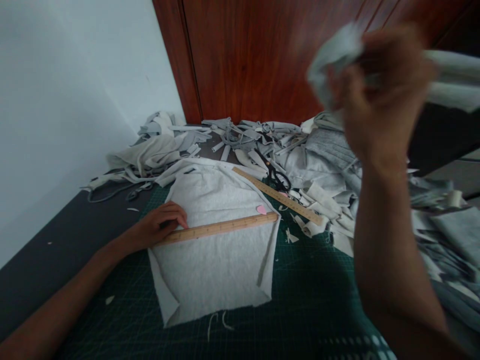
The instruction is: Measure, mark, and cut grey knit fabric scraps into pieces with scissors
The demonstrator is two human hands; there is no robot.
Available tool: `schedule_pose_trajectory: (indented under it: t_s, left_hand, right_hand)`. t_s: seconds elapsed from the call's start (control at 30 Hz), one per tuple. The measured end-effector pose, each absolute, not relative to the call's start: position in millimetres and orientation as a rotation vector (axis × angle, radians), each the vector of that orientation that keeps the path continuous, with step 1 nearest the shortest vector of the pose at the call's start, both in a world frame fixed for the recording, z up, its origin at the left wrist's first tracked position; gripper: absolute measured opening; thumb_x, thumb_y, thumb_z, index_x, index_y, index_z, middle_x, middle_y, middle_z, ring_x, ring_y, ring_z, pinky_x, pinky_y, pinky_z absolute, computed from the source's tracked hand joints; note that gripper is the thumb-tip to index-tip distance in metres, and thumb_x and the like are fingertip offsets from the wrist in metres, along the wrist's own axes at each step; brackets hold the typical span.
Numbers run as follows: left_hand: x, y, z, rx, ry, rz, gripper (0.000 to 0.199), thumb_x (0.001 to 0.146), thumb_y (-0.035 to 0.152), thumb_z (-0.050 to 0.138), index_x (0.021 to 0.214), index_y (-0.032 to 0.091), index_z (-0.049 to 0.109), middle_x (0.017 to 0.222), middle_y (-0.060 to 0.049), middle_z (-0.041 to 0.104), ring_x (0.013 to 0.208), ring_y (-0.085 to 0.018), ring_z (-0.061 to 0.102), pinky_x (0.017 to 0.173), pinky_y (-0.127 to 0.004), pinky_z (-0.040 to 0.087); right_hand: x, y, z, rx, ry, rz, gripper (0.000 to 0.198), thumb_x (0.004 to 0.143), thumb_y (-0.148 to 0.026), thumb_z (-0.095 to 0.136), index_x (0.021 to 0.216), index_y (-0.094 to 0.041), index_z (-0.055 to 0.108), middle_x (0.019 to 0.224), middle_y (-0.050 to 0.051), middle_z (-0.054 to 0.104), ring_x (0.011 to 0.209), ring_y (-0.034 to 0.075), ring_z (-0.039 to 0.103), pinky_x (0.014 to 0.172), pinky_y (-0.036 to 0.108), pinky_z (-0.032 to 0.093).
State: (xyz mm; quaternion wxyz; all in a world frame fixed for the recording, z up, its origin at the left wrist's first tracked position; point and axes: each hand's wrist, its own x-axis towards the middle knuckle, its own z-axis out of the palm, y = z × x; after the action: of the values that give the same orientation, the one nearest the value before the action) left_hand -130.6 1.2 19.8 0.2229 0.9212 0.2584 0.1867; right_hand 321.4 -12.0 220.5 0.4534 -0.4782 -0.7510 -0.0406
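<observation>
A light grey piece of fabric (221,275) lies on a green cutting mat (307,300), its lower corners folded inward. Across its middle runs a wooden ruler (225,227). My left hand (163,225) rests at the ruler's left end, fingers curled and closed on it. Near the ruler's right end sits a pink piece of tailor's chalk (261,209). High at the right, my right hand (386,95) is closed around a pale strip of cloth (333,62); hand and cloth are blurred by motion. The strip continues behind the hand to the right edge.
A second wooden ruler (277,195) lies slanted beside black scissors (279,180). Fabric scraps (247,132) are heaped along the back and right, with another pile (150,150) at the left. A white wall (75,100) and a reddish wooden panel (255,60) bound the table.
</observation>
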Motion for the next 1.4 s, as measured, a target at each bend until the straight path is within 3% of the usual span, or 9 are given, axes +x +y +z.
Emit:
schedule_pose_trajectory:
  t_s: [0.03, 0.07, 0.13, 0.27, 0.37, 0.57, 0.8, 1.13, 1.4]
  left_hand:
    - [-131, 1, 20, 2.546, 0.713, 0.513, 0.035, 0.108, 0.015, 0.044, 0.093, 0.018, 0.076, 0.094, -0.005, 0.072, 0.096, -0.016, 0.064, 0.093, -0.027, 0.048]
    - [-130, 0, 20, 2.546, 0.719, 0.517, 0.035, 0.107, 0.015, 0.045, 0.092, 0.018, 0.076, 0.094, -0.005, 0.072, 0.096, -0.015, 0.065, 0.092, -0.027, 0.048]
    - [-130, -2, 20, 2.544, 0.727, 0.544, 0.034, 0.107, 0.014, 0.045, 0.092, 0.018, 0.076, 0.095, -0.005, 0.072, 0.096, -0.015, 0.065, 0.091, -0.027, 0.049]
    - [-129, -5, 19, 2.555, 0.705, 0.623, 0.031, 0.107, 0.017, 0.046, 0.092, 0.019, 0.073, 0.094, -0.004, 0.073, 0.095, -0.015, 0.067, 0.090, -0.027, 0.051]
    - [-129, -5, 20, 2.562, 0.720, 0.622, 0.030, 0.106, 0.017, 0.047, 0.091, 0.020, 0.073, 0.093, -0.003, 0.073, 0.094, -0.015, 0.067, 0.090, -0.027, 0.052]
    - [-128, -13, 20, 2.653, 0.841, 0.534, 0.030, 0.107, 0.021, 0.044, 0.102, 0.021, 0.074, 0.102, -0.004, 0.074, 0.102, -0.018, 0.067, 0.097, -0.033, 0.052]
    - [-118, -30, 14, 2.825, 0.823, 0.487, 0.034, 0.109, 0.026, 0.048, 0.140, 0.028, 0.063, 0.126, -0.005, 0.072, 0.121, -0.021, 0.064, 0.110, -0.037, 0.049]
    - [-120, -20, 1, 2.751, 0.812, 0.428, 0.034, 0.105, 0.025, 0.053, 0.135, 0.034, 0.069, 0.122, -0.003, 0.071, 0.116, -0.021, 0.064, 0.109, -0.035, 0.050]
    - [-120, -18, -4, 2.772, 0.782, 0.452, 0.035, 0.107, 0.029, 0.055, 0.140, 0.034, 0.066, 0.124, -0.004, 0.068, 0.117, -0.021, 0.061, 0.108, -0.034, 0.050]
  right_hand:
    - [311, -7, 216, -1.116, -1.980, -0.082, 0.068, 0.105, -0.038, 0.053, 0.163, -0.007, 0.035, 0.166, 0.020, 0.044, 0.150, 0.031, 0.049, 0.114, 0.045, 0.052]
    - [303, -3, 210, -1.089, -2.148, 0.039, 0.082, 0.100, -0.033, 0.061, 0.168, -0.007, 0.023, 0.175, 0.020, 0.029, 0.150, 0.031, 0.049, 0.116, 0.044, 0.052]
    - [294, 1, 195, -1.072, -2.363, 0.271, 0.086, 0.098, -0.029, 0.064, 0.171, -0.016, 0.021, 0.177, 0.016, 0.027, 0.140, 0.028, 0.061, 0.113, 0.046, 0.056]
    - [296, -1, 162, -1.128, -2.502, 0.704, 0.053, 0.104, -0.036, 0.056, 0.157, -0.029, 0.054, 0.147, 0.006, 0.069, 0.118, 0.025, 0.075, 0.100, 0.046, 0.064]
    - [299, -4, 144, -1.200, -2.495, 0.830, 0.041, 0.103, -0.036, 0.056, 0.141, -0.027, 0.068, 0.120, 0.005, 0.081, 0.106, 0.023, 0.078, 0.089, 0.039, 0.066]
    - [285, -24, 104, -1.156, -2.424, 0.533, 0.034, 0.105, -0.032, 0.048, 0.117, -0.020, 0.078, 0.098, 0.005, 0.080, 0.083, 0.018, 0.075, 0.082, 0.034, 0.059]
    - [299, -46, 45, -1.089, -2.411, 0.197, 0.033, 0.105, -0.029, 0.044, 0.105, -0.023, 0.077, 0.099, 0.006, 0.077, 0.097, 0.024, 0.071, 0.093, 0.043, 0.056]
    - [363, -17, 42, -1.479, -2.072, 0.038, 0.026, 0.101, -0.025, 0.047, 0.107, -0.019, 0.071, 0.106, 0.012, 0.074, 0.101, 0.027, 0.068, 0.095, 0.044, 0.055]
    - [351, -9, 20, -1.785, -2.093, -0.213, 0.039, 0.106, -0.034, 0.046, 0.125, -0.010, 0.069, 0.119, 0.020, 0.069, 0.112, 0.036, 0.062, 0.102, 0.051, 0.053]
